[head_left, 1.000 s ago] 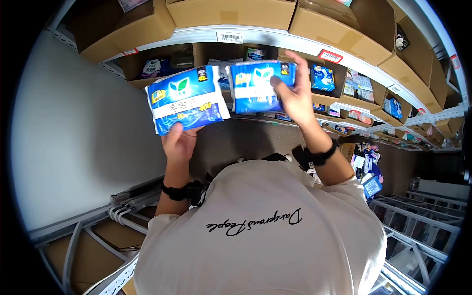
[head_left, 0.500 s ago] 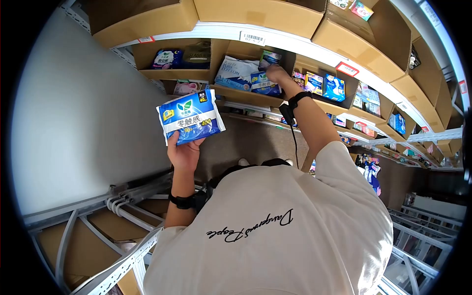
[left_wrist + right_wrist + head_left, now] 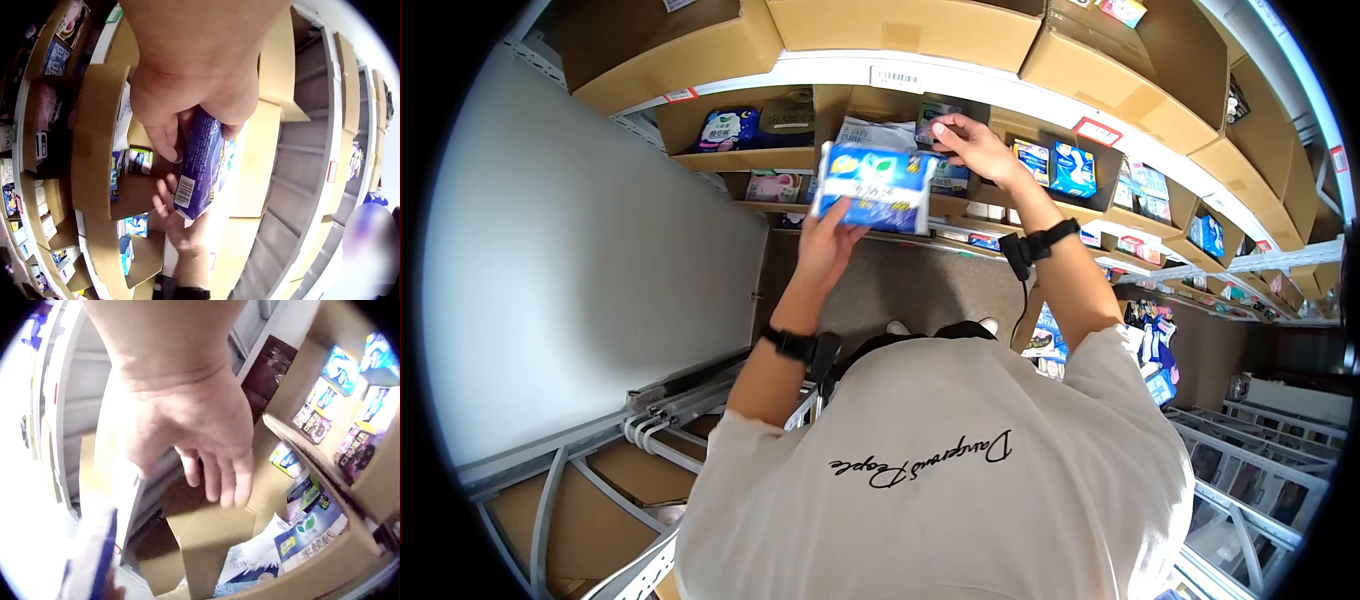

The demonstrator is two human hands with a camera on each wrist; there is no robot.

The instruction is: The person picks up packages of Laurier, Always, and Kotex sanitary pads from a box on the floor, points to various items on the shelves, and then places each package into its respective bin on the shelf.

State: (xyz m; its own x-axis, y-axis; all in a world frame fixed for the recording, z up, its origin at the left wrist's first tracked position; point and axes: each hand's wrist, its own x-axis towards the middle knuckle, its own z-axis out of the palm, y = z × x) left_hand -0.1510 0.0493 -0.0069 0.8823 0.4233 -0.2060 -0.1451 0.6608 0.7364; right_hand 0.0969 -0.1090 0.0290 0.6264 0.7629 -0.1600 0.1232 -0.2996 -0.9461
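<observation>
The left hand point(image 3: 828, 245) grips a blue and white package point(image 3: 875, 188) by its lower left edge, in front of the shelf boxes. In the left wrist view the package's side with a barcode point(image 3: 199, 165) shows below the left hand point(image 3: 194, 94). Just right of the package, the right hand point(image 3: 985, 150) has its fingers extended and holds nothing. In the right wrist view the right hand point(image 3: 194, 437) hangs over a cardboard box holding a similar blue package point(image 3: 309, 534) and a white cotton package point(image 3: 250, 556).
Shelves with cardboard boxes point(image 3: 900, 28) run across the top and right. A dark blue package point(image 3: 728, 130) lies in a box at the left. A pale wall panel point(image 3: 580, 250) stands at left, and metal racks point(image 3: 1250, 510) at lower right.
The right hand set its package in the shelf box and drew back from it. The left hand first stayed low at the left, then moved right and up with its package.
</observation>
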